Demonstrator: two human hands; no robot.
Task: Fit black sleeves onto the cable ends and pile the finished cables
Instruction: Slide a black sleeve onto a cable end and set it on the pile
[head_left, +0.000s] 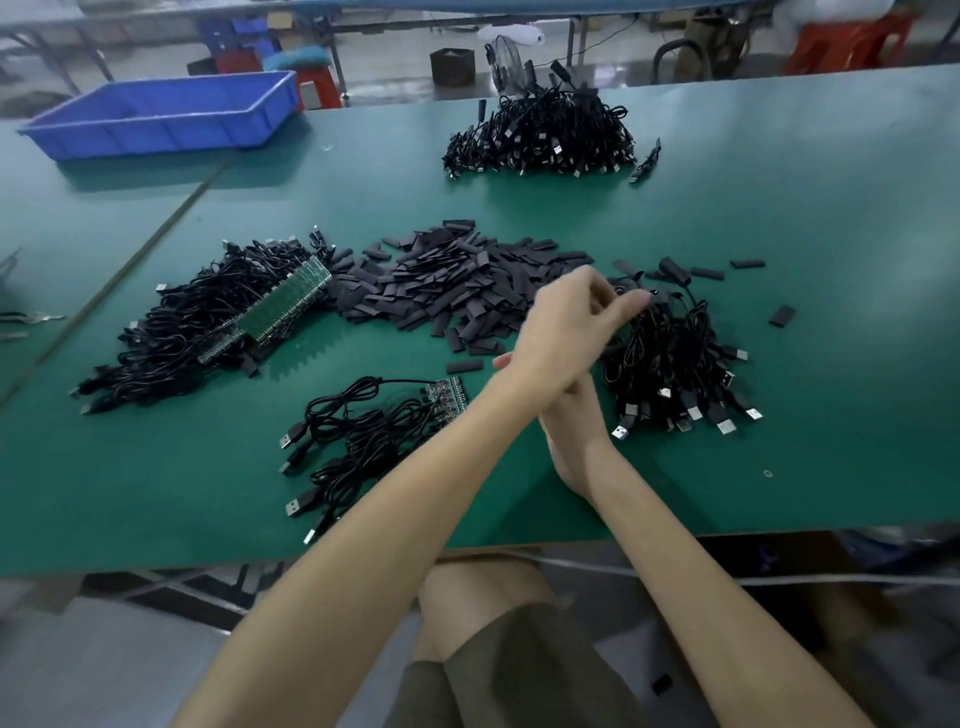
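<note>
The two forearms cross over the near edge of the green table (831, 234). The left arm runs up from the lower left of the frame, and the left hand (566, 322) lies palm down right of centre. Its fingers (631, 301) are loosely bent and point right, their tips at the top of the cable pile (675, 364) on the right. Whether they pinch a cable there cannot be told.

The right arm comes up from the lower right and passes under the left wrist. The right hand (574, 431) lies low over the table just left of that pile. Most of its fingers are hidden, with only tips showing past the left wrist, so its grip cannot be told.

The pile on the right shows silver USB plugs (722, 418) fanned toward the near edge. The black sleeves (457, 291) lie in a wide heap at centre, with a stray sleeve (782, 315) further right. A larger heap of cables (197, 332) lies at left, with green circuit board strips (291, 301) across it. A small bunch of cables (363, 431) lies at lower centre, just left of the left forearm. Another cable pile (540, 135) sits at upper centre, and a blue bin (161, 114) at upper left. Any print on the boards is too small to read
</note>
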